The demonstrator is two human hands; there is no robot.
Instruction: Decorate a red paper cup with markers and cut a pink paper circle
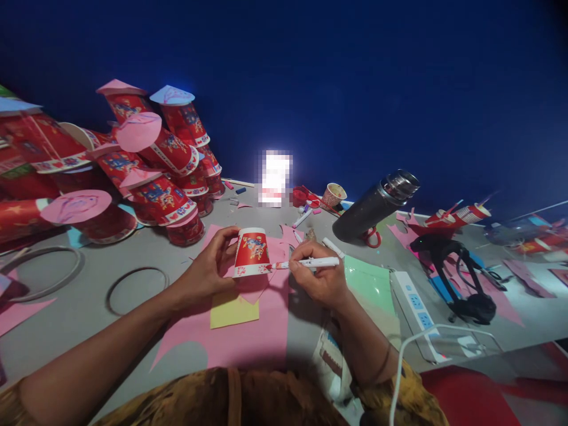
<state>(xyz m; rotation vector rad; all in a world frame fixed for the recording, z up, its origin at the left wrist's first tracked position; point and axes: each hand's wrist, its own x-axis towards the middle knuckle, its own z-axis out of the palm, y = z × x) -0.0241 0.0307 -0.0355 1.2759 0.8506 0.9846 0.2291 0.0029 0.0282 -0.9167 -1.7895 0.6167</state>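
Note:
My left hand (pixel 217 260) is closed around a red paper cup (pixel 252 251) with a printed figure, its white band facing down and speckled with small red marks. In my right hand (pixel 320 281) is a white marker pen (pixel 317 262), held level. Its red tip meets the cup's white band or hovers right beside it; I cannot tell which. Below the cup lie a yellow paper (pixel 234 312) and a large pink sheet (pixel 248 346) on the grey table.
Decorated red cups (pixel 162 198) are piled at the left, near two rings (pixel 135 290). A dark thermos (pixel 370 207) stands tilted in view at the right. Further right are green paper (pixel 370 284), a power strip (pixel 417 310) with a white cable, and a black strap frame (pixel 465 284).

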